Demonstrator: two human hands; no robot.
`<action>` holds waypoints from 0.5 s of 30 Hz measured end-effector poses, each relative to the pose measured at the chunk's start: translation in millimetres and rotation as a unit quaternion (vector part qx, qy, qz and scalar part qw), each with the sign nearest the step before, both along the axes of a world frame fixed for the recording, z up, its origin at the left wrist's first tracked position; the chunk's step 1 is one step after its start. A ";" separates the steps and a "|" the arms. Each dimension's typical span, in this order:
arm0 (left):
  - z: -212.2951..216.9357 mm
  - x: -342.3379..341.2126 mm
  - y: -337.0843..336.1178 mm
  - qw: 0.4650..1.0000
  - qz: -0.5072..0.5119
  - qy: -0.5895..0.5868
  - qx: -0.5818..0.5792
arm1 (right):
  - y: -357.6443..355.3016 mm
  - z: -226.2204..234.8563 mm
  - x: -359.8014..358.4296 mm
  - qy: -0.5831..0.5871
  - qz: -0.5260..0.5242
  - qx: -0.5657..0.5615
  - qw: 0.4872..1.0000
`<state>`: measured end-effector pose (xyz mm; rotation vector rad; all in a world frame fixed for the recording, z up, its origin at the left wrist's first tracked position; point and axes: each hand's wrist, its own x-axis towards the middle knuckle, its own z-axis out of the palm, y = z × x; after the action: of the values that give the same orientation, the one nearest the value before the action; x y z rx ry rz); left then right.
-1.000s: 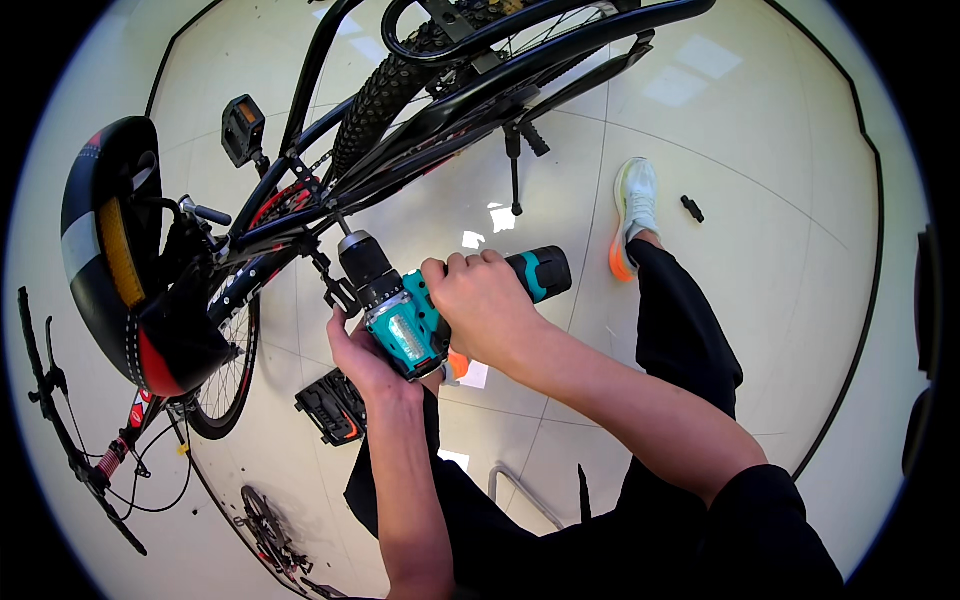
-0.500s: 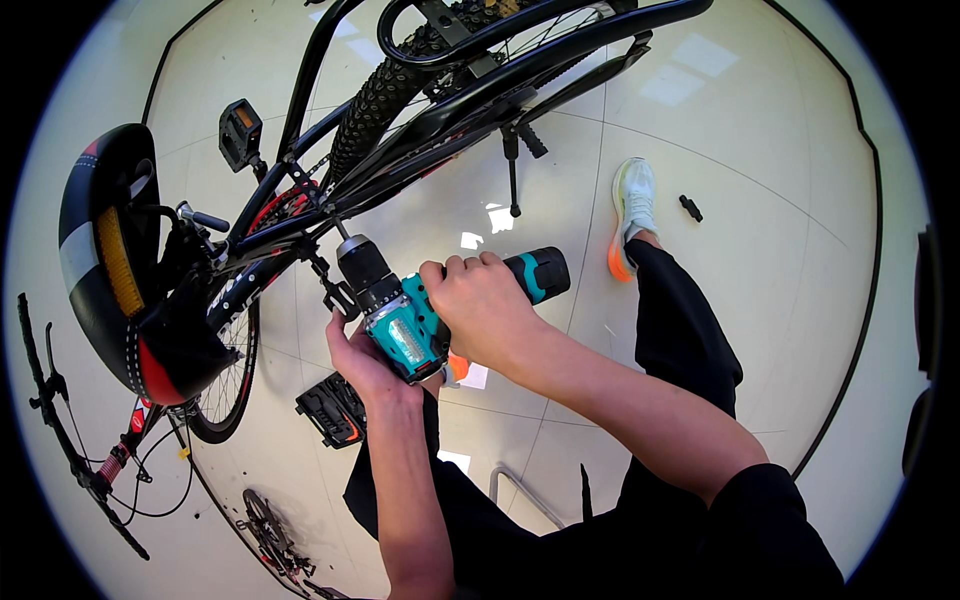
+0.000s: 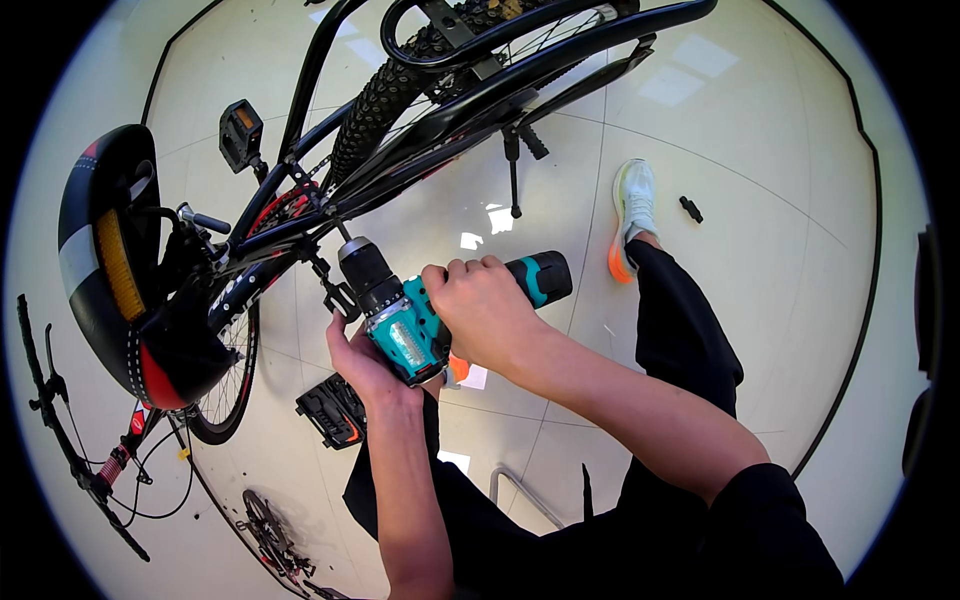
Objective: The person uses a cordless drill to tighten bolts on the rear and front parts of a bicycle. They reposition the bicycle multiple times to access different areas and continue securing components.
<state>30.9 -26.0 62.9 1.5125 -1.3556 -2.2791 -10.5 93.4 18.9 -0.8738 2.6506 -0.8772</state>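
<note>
A teal cordless drill (image 3: 410, 330) is gripped by the right hand (image 3: 485, 310), closed round its handle, and is cupped from below by the left hand (image 3: 362, 362); its black chuck is pressed against a fitting on the bicycle frame (image 3: 300, 225). The bit could be thrown off the fastener if the drill is tilted, and the left fingers just beneath could be struck. Beside the drill, the saddle (image 3: 110, 270) and rear tyre (image 3: 400, 90) crowd the approach. Below the drill an open bit case (image 3: 333, 412) lies on the floor; a small black part (image 3: 690, 208) lies well apart.
</note>
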 end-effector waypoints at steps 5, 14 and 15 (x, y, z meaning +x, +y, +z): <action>-0.2 -0.5 0.2 1.000 0.001 0.006 0.004 | 0.5 1.1 -0.4 -0.002 0.006 0.015 1.000; -1.8 0.7 -0.8 1.000 0.005 -0.001 -0.006 | 0.0 -0.3 0.4 0.021 0.002 0.023 1.000; -1.7 0.8 -0.8 1.000 0.004 0.000 -0.006 | -0.1 -0.3 0.4 0.031 0.003 0.029 0.999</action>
<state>31.7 -26.8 61.2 1.5112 -1.3579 -2.2620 -10.2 93.3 18.5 -0.9079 2.7098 -0.7812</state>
